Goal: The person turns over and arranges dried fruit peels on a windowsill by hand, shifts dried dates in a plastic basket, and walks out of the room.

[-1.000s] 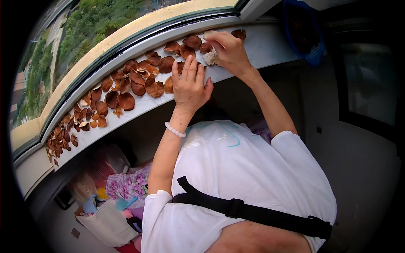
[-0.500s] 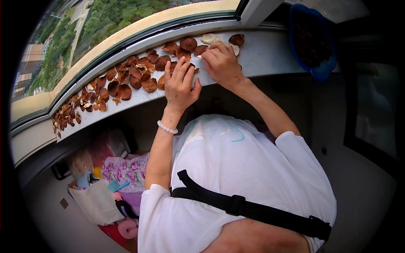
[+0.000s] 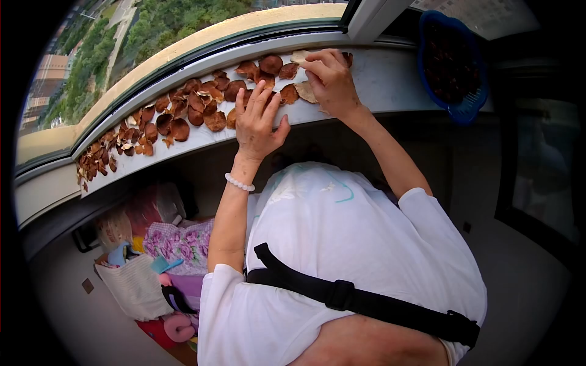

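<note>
Dried brown peel-like pieces (image 3: 179, 129), curled and some pale on the inside, lie spread along a white windowsill (image 3: 390, 76). My left hand (image 3: 259, 125) rests over several of them with its fingers stretched and apart, a bead bracelet (image 3: 240, 182) on the wrist. To its right, my right hand (image 3: 332, 85) has its fingers bent and drawn together at a pale piece (image 3: 298, 57) near the window frame. Whatever is between those fingertips is hidden. Just below the right fingers lies another pale piece (image 3: 304, 92), and a brown one (image 3: 289, 94) sits beside it.
At the sill's right end stands a blue plastic basket (image 3: 459, 113) with dark red contents. The window frame (image 3: 213, 52) runs behind the pieces, with trees outside. Below left are a flowered cloth (image 3: 183, 241), a pale striped cloth (image 3: 135, 290) and a pink roll (image 3: 179, 328).
My right hand has shifted slightly right and up, uncovering a pale piece and a brown piece beneath it. My left hand stays almost in place.
</note>
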`<state>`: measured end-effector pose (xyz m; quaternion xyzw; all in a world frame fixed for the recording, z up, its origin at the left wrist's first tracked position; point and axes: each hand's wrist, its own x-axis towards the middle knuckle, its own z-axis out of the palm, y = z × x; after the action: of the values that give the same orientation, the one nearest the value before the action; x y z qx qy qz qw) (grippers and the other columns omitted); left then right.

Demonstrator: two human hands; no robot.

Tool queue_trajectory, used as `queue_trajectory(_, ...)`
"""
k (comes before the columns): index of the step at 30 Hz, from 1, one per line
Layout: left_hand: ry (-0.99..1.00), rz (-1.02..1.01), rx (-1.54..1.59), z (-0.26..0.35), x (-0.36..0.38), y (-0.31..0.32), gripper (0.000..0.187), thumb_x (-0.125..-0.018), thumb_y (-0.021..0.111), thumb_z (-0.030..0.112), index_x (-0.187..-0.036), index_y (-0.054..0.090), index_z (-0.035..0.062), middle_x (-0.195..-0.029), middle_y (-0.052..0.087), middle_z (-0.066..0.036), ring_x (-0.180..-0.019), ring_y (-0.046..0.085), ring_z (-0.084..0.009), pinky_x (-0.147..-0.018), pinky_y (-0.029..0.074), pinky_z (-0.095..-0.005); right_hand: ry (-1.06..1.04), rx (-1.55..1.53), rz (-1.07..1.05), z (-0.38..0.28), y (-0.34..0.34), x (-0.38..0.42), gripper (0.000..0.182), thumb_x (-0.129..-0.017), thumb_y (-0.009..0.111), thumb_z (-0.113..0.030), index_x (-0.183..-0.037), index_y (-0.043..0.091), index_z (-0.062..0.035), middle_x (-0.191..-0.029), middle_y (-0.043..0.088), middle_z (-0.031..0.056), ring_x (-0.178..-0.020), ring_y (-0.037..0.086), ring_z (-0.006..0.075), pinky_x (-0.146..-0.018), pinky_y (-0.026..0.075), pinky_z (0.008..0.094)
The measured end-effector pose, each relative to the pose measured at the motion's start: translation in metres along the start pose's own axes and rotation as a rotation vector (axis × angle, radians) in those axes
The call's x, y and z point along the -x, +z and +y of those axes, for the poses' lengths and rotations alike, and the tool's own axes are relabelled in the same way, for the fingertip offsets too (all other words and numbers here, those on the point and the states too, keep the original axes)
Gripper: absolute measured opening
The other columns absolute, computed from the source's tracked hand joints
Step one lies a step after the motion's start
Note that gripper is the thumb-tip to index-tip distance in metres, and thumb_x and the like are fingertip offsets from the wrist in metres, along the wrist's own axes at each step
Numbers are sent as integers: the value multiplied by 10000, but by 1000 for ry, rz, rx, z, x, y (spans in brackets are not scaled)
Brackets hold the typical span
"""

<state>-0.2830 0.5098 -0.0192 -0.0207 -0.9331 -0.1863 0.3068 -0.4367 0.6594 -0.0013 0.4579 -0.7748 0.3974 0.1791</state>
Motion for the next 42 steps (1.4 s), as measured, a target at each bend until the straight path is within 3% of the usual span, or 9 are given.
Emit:
queue_trajectory(3,2,-12,-9,0,-1,-1,407,-752,722,158,-1142,684,47,-1252,633,-146,-1310,536,-334,-1151,280,-541,59,58,-49,5,-24,9,184,-776,727,-1,-958,703,-18,-1006,679,104,-1013,602,312,-858,513,392)
queue_trajectory(11,25,-57,-55,2,-2,-1,445,-742,758,217,-1160,696,78,-1307,609,-143,-1342,504,-329,-1150,254,-558,28,192,-285,-24,-30,37,234,-746,796,-190,-903,684,-57,-1063,628,69,-1055,554,258,-892,444,395)
queue_trajectory(19,24,-48,-54,1,-1,0,437,-742,762,214,-1151,696,76,-1309,611,-142,-1342,506,-326,-1152,254,-557,-11,138,-91,-10,-11,33,130,-796,723,-91,-909,674,-51,-905,661,82,-965,588,273,-873,454,410)
queue_trajectory(21,22,-46,-52,1,-1,0,435,-742,762,214,-1149,696,76,-1308,612,-140,-1341,507,-326,-1153,254,-555,195,-81,28,-12,-10,27,89,-815,690,-61,-901,674,-45,-888,678,99,-921,609,282,-860,460,412)
queue_trajectory(25,28,-45,-56,1,-1,0,437,-748,756,215,-1154,688,68,-1305,615,-136,-1339,510,-324,-1155,253,-551,201,-87,-55,-12,-9,19,86,-828,679,-67,-910,686,-43,-895,690,103,-893,624,287,-867,453,411)
queue_trajectory(30,33,-30,-57,0,0,0,431,-755,748,215,-1152,685,59,-1301,618,-136,-1339,512,-323,-1162,244,-551,35,181,-66,-16,-15,15,140,-805,717,-54,-944,715,-40,-917,674,80,-968,598,286,-856,472,404)
queue_trajectory(35,52,28,-37,-2,2,0,400,-760,730,232,-1105,696,33,-1294,630,-160,-1324,534,-327,-1202,183,-562,120,175,2,-6,-40,20,139,-800,728,-56,-936,708,-40,-1015,649,85,-1005,584,294,-877,485,407)
queue_trajectory(39,81,60,-8,0,5,0,407,-759,723,207,-1125,691,33,-1323,620,-161,-1329,533,-333,-1212,169,-549,232,42,-142,-14,-64,41,180,-758,778,-110,-917,708,-62,-1033,634,67,-1044,568,282,-886,469,403)
queue_trajectory(42,89,45,75,14,3,-2,482,-736,729,119,-1209,674,43,-1365,597,-156,-1349,512,-347,-1217,169,-517,78,91,-269,-26,-67,56,282,-722,803,-124,-970,676,-80,-1080,615,62,-1049,567,274,-884,467,409)
